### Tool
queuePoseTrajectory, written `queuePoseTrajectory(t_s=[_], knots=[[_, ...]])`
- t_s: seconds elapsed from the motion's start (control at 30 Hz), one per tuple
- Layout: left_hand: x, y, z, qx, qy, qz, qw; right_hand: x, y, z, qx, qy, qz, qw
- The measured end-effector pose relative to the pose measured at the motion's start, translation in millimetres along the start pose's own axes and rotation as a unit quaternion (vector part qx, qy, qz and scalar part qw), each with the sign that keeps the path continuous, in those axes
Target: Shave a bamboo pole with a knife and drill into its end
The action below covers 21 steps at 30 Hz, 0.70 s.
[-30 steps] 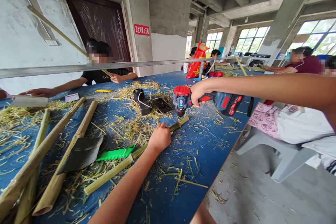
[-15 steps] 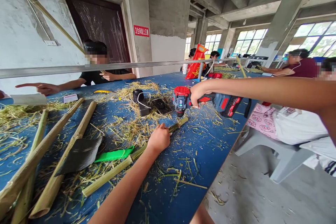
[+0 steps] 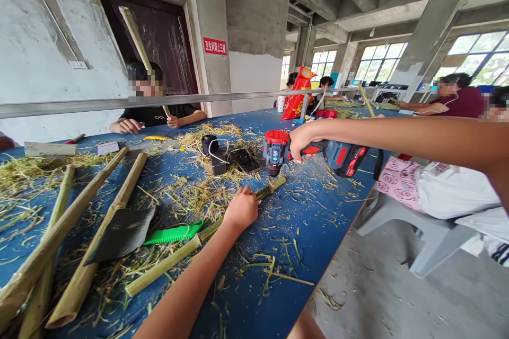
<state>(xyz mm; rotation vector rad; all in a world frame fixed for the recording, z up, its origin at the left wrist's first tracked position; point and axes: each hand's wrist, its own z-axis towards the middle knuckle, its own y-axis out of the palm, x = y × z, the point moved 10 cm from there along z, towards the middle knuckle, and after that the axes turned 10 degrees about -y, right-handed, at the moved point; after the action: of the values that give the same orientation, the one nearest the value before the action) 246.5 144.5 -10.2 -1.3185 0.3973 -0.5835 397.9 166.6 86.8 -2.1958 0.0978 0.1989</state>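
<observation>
My left hand (image 3: 242, 208) is wrapped round a bamboo pole (image 3: 169, 270) lying on the blue table, near the pole's far end. In my right hand (image 3: 299, 142) is a red and grey cordless drill (image 3: 277, 149), gripped by its handle and pointing down. Its chuck is just above the pole's far end; I cannot make out whether the bit touches the bamboo. A green plastic comb-like tool (image 3: 175, 233) and a dark broad blade (image 3: 123, 233) lie left of my left forearm.
Thick bamboo poles (image 3: 99, 246) lie at the left. Shavings (image 3: 186, 196) cover much of the blue table (image 3: 274, 280). A phone (image 3: 245, 160) and a black device with a white cable (image 3: 218, 161) lie beyond my left hand. A metal rail (image 3: 238, 97) crosses behind; co-workers sit around.
Both my hands, the drill and the pole stay practically still. Across the table, a co-worker's pointing hand has drawn back to the table edge, and the bamboo stick they hold has swung more upright.
</observation>
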Motion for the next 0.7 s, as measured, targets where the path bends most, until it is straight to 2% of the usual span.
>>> queuePoseTrajectory(t_s=[0.13,0.7], knots=[[2.4,-1.8,-0.5,0.007,0.012,-0.001,1.0,6.4,1.2,-2.7,-0.004,0.038,-0.006,0.999],[1.4,-1.7,-0.7,-0.002,0.004,-0.004,1.0,1.3,0.7,-1.8,-0.008,0.021,-0.004,1.0]])
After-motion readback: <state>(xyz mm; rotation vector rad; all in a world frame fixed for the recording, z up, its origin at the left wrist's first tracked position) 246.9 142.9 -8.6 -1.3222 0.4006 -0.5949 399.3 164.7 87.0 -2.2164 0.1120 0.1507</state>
